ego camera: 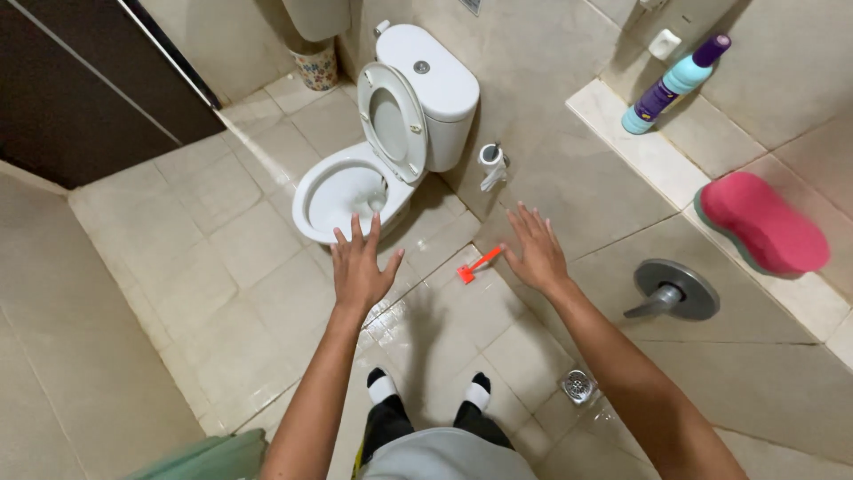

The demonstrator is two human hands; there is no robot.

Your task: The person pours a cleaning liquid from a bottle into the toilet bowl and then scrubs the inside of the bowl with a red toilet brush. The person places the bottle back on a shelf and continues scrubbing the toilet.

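Note:
My left hand (pixel 362 264) is stretched out with fingers spread and holds nothing; it hovers over the front rim of a white toilet (pixel 342 191) whose seat and lid stand up against the cistern (pixel 438 82). My right hand (pixel 533 251) is also spread and empty, close to the tiled wall. Between the hands, on the wet floor, lies an orange razor (pixel 474 265).
A wall ledge (pixel 653 156) carries a teal bottle with a purple cap (pixel 673 84) and a pink sponge (pixel 762 222). A metal shower handle (pixel 673 292) sticks out of the wall. A toilet paper roll (pixel 490 160) hangs beside the toilet. A floor drain (pixel 577 385) sits near my feet (pixel 431 388). A patterned bin (pixel 317 67) stands at the back.

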